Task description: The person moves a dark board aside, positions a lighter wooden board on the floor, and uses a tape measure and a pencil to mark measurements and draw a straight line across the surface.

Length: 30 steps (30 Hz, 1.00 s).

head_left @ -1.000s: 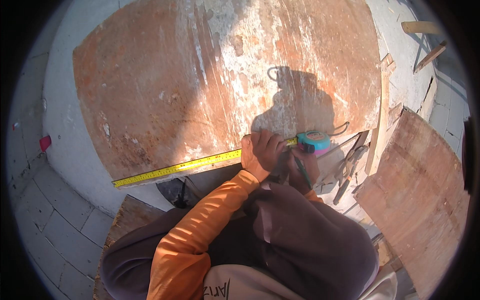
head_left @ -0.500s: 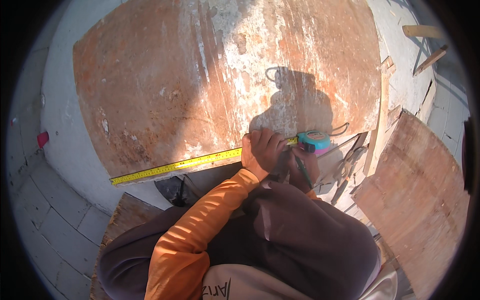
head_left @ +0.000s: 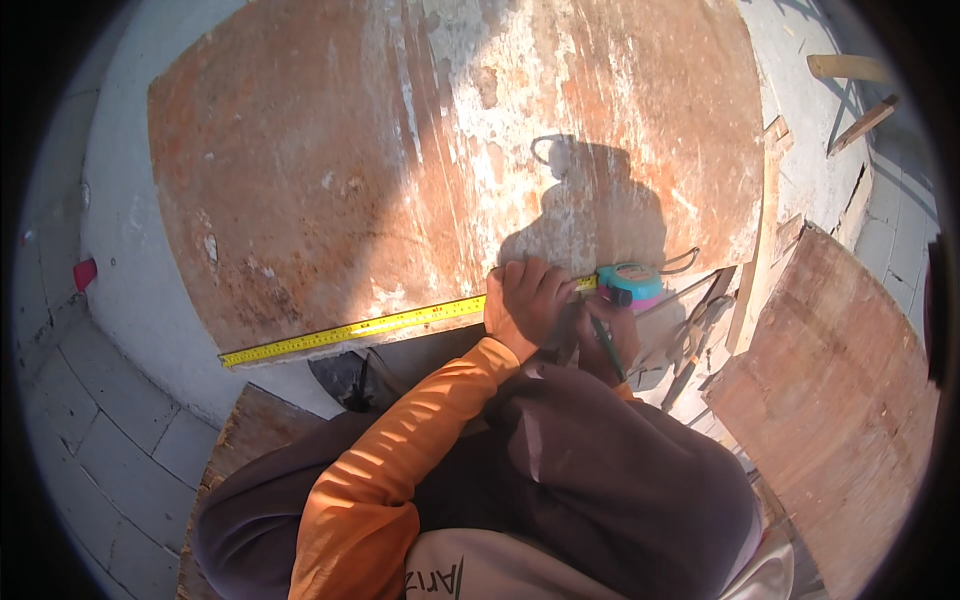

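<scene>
Tape [head_left: 360, 327]: yellow, stretched along the board's [head_left: 400, 180] near edge.
Left hand [head_left: 525, 300]: fingers bent, pressing the tape down flat.
Right hand [head_left: 605, 345]: closed around a pencil [head_left: 606, 345], just under the teal case [head_left: 630, 283].

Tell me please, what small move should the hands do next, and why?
Probably bring the pencil tip to the tape's edge and mark the board. The left hand presses the yellow tape flat along the board's near edge, with the teal case at its right end. The right hand holds the pencil just below, so the measure looks set.
</scene>
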Motion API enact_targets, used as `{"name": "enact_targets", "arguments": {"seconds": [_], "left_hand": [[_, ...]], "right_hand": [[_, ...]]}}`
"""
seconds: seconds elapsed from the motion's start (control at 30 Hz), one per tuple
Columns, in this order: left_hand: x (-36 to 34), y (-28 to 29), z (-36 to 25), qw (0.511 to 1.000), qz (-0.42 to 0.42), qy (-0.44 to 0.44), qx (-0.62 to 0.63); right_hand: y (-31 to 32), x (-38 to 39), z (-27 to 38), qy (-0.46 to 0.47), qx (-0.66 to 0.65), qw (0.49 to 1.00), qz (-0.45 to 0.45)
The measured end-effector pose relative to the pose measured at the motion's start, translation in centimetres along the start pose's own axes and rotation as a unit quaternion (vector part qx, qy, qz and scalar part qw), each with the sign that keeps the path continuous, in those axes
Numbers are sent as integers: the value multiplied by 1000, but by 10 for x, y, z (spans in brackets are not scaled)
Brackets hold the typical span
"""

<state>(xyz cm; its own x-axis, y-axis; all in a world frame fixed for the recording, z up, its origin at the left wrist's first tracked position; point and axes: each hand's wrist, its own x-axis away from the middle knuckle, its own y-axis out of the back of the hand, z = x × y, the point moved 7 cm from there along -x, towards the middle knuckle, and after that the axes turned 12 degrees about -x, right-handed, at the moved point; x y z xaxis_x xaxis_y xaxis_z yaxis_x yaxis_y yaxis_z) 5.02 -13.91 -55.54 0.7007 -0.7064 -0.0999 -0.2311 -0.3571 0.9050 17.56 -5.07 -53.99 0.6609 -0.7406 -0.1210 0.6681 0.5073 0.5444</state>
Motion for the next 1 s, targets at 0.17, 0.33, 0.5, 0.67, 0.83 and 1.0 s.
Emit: {"name": "enact_targets", "arguments": {"seconds": [0.17,0.33,0.5,0.67,0.83,1.0], "left_hand": [[0,1,0,1000,1,-1,-6],[0,0,1,1000,2,4,0],[1,-2,0,1000,-8,-1,-3],[0,2,0,1000,-6,-2,-15],[0,0,0,1000,-4,2,-3],[-1,2,-2,1000,-3,-6,-17]], "right_hand": [[0,0,0,-6,-1,1000,-9],[0,-1,4,0,-1,1000,-4],[1,0,2,-18,-1,1000,-2],[-2,-1,3,-1,2,1000,-11],[1,0,2,-10,-14,1000,-2],[0,2,-1,-16,13,1000,3]]}}
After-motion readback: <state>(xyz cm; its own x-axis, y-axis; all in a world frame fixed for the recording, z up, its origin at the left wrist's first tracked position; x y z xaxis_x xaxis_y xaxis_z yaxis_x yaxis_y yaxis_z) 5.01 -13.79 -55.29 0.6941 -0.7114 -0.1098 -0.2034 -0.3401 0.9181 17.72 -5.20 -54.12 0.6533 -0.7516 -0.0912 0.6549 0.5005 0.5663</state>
